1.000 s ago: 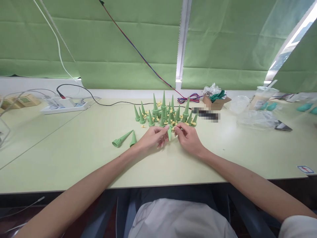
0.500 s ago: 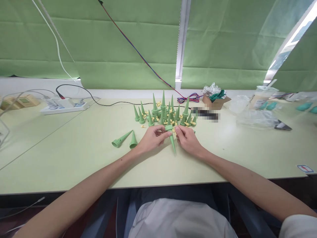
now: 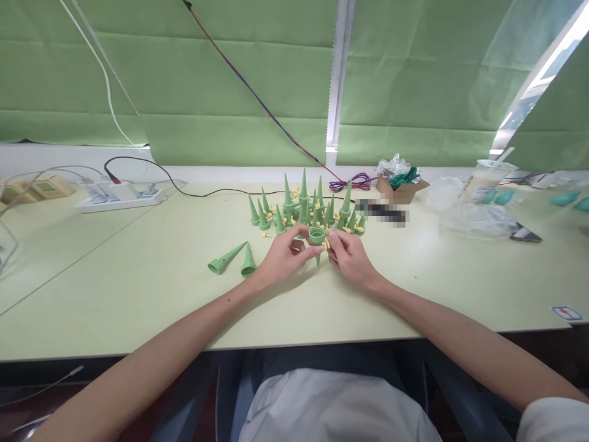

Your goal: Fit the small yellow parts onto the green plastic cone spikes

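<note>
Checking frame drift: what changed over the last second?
The green cone held between left hand and right hand was tipped: its point swung down to the table, its open end now faces the camera. Both hands kept their grip. The cluster of standing cones and two lying cones stayed put.

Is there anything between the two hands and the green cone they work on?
Nothing visible: the left hand and right hand both already hold the green cone between them, open end up.
</note>
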`<state>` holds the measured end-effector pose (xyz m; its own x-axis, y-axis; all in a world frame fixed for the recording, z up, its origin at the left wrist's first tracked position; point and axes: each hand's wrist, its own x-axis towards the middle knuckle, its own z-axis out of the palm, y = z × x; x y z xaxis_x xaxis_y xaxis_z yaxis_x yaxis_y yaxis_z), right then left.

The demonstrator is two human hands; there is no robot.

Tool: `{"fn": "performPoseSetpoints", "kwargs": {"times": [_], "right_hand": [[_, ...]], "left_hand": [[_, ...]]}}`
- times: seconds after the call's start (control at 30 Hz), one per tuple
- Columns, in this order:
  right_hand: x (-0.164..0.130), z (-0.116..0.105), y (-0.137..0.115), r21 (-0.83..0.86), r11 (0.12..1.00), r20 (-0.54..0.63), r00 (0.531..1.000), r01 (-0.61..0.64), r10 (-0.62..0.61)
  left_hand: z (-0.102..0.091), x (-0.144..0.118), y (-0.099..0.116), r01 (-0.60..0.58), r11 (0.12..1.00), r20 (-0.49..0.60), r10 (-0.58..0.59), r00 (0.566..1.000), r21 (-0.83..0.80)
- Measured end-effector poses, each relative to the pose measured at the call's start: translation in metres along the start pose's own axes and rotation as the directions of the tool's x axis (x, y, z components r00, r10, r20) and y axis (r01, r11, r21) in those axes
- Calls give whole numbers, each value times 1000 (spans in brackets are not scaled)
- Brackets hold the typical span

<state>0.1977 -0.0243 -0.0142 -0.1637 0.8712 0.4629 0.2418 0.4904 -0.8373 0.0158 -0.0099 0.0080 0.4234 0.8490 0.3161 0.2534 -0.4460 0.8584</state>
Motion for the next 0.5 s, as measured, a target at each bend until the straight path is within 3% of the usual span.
{"fn": "performPoseSetpoints", "kwargs": {"times": [0.17, 0.37, 0.5], "right_hand": [[-2, -2, -7, 6, 1000, -38, 999, 27, -27], [-2, -4, -8, -115, 990, -5, 997, 81, -82], [-1, -6, -6, -182, 974, 0, 991, 134, -137]], "left_hand": [[-3, -2, 0, -47, 997, -7, 46, 999, -53], [-3, 0, 7, 165, 969, 153, -138, 979, -181], [-2, 2, 4, 265, 902, 259, -181, 949, -341]]}}
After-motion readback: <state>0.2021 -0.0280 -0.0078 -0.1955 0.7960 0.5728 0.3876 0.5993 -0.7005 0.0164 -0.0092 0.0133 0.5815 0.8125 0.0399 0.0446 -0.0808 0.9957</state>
